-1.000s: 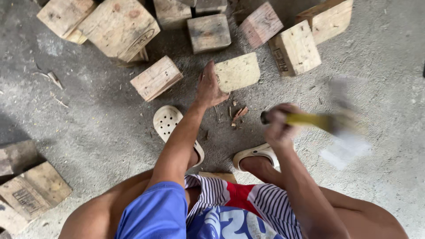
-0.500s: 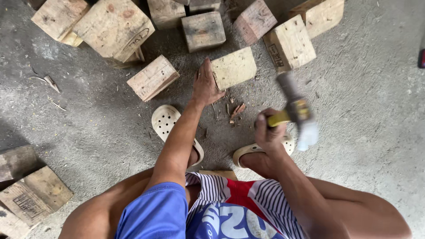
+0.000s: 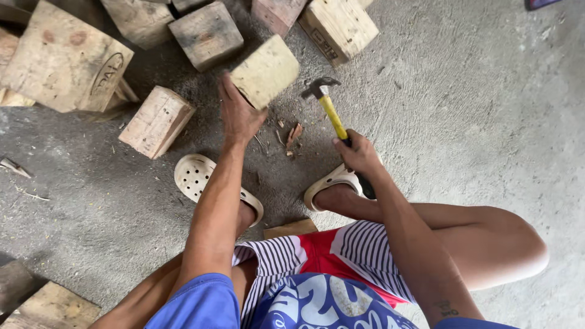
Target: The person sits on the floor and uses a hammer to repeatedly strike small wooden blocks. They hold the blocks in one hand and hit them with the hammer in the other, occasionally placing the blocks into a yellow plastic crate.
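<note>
the lower handle of the hammer (image 3: pixel 332 113) is hidden inside the right hand (image 3: pixel 358 153). the large wooden block (image 3: pixel 61 61) at ten o'clock is cut by the edge, as is a dark red object (image 3: pixel 539 3) at one o'clock.

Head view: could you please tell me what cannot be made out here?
- Pale wood block: its near lower corner is covered by the left hand.
- Hammer: the grip is hidden inside the right hand.
- Big stamped block: cut off by the left edge.
</note>
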